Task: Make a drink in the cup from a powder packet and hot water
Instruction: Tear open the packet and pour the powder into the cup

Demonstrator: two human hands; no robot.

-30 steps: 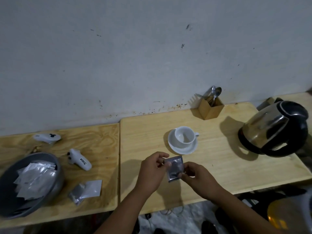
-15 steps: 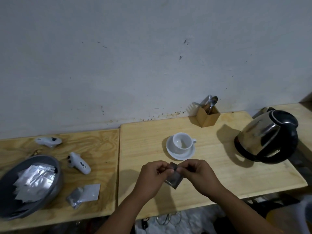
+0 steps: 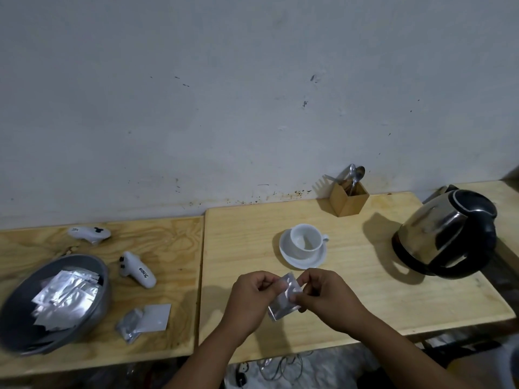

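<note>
A small silver powder packet (image 3: 283, 303) hangs between my two hands above the front of the right-hand table. My left hand (image 3: 251, 297) pinches its upper left corner and my right hand (image 3: 327, 297) pinches its upper right edge. Just behind them a white cup (image 3: 305, 240) stands upright on a white saucer (image 3: 295, 259); it looks empty. A steel and black electric kettle (image 3: 446, 234) stands at the right of the same table, lid shut.
A wooden holder with spoons (image 3: 349, 196) stands at the wall. On the left table lie a grey bowl (image 3: 92, 310) with several silver packets, two loose packets (image 3: 146, 320) and two white controllers (image 3: 139, 269). Cables lie on the floor below.
Both hands drew together on the packet's top edge, and the packet tipped from flat-facing to hanging below the fingers. The view tilted upward slightly.
</note>
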